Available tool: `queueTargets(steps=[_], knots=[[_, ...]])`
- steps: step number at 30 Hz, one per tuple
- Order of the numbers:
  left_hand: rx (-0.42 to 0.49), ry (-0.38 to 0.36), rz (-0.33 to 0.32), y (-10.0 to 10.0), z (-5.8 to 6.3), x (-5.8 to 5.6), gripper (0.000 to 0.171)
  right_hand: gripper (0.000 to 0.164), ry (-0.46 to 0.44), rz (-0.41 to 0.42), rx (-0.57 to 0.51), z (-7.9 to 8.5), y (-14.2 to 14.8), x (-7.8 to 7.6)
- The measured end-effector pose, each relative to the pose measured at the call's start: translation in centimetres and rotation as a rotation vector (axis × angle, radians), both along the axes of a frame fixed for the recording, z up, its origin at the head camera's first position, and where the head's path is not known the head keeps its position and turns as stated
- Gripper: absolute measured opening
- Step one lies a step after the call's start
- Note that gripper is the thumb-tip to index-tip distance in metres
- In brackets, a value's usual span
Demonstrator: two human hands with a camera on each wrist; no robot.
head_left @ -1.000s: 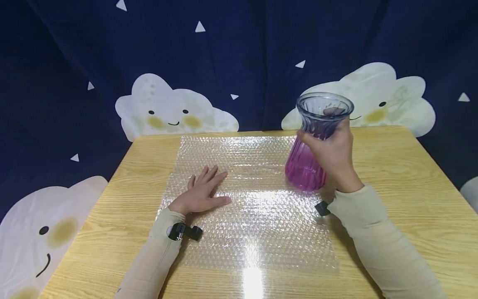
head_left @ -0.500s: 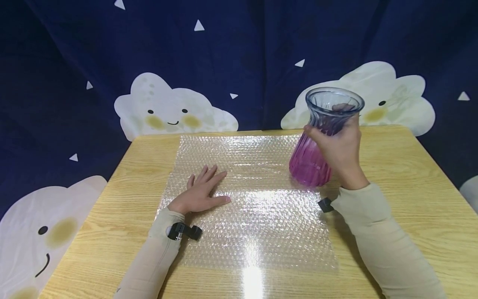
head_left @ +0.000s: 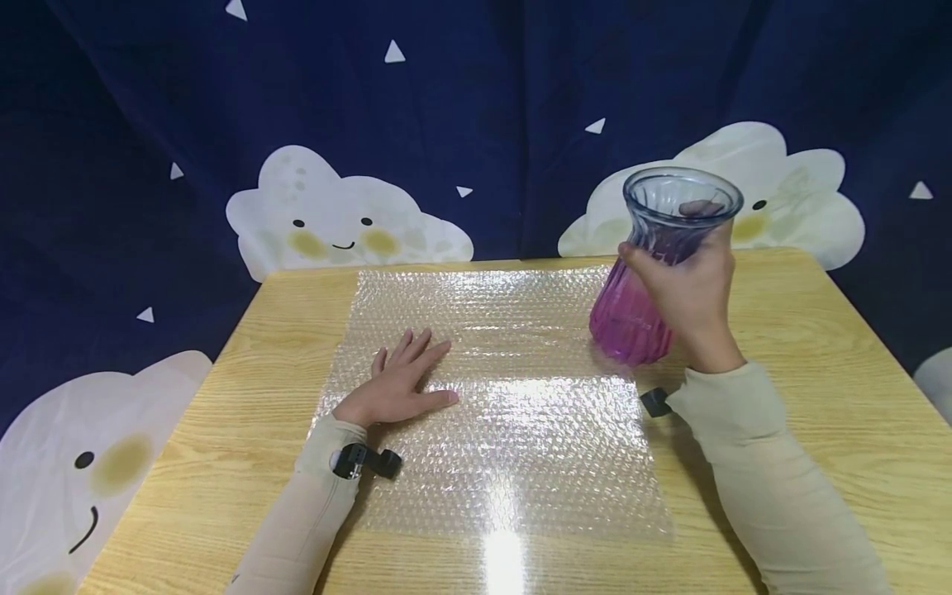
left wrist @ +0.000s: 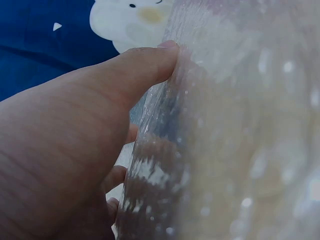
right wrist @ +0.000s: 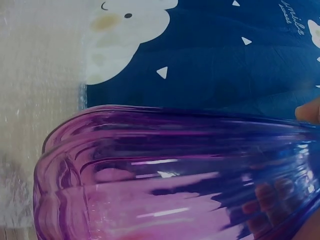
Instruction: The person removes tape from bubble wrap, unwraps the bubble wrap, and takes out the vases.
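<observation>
A ribbed glass vase, pink at the base and blue-grey toward its flared rim, leans slightly over the right side of a sheet of bubble wrap. My right hand grips it round the narrow neck, thumb on the near side, and the other fingers show through the glass in the right wrist view. On the left part of the bubble wrap, my left hand rests with fingers spread. Its thumb lies against the plastic in the left wrist view.
The wooden table extends beyond the wrap on both sides. Behind it hangs a dark blue curtain printed with smiling clouds. Small black cameras sit at both wrists.
My right hand has carried the vase to the right and slightly up and away across the wrap. The left hand stays in place.
</observation>
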State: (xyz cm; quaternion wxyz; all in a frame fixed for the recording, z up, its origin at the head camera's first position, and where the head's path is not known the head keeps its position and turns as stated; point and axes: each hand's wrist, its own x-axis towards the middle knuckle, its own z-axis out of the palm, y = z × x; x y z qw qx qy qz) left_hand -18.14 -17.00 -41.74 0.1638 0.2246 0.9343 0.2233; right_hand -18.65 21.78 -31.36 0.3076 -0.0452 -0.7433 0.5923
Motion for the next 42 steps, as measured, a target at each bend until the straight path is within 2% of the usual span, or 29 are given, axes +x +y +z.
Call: queueTargets(steps=[5,12,16,24,34,42], knots=[[0.005,-0.001,-0.001,0.0,0.1,0.0,0.09,0.08,0.032,-0.012,0.024,-0.1,0.3,0.0],[-0.002,0.015,-0.008,0.0,0.1,0.1,0.09,0.084,0.058,-0.012,-0.001,-0.2,0.8,-0.1],[-0.009,0.018,-0.01,-0.1,0.1,0.1,0.09,0.086,0.051,-0.016,-0.011,-0.2,1.2,-0.2],[-0.001,0.012,-0.007,0.0,0.0,0.1,0.09,0.085,0.052,-0.075,0.022,-0.4,2.1,-0.5],[0.0,0.002,-0.003,0.0,0.0,0.0,0.09,0.088,0.061,-0.068,0.014,-0.7,3.0,-0.9],[0.001,0.006,-0.007,0.0,0.1,0.1,0.09,0.09,0.022,-0.109,0.081,-1.0,3.6,-1.0]])
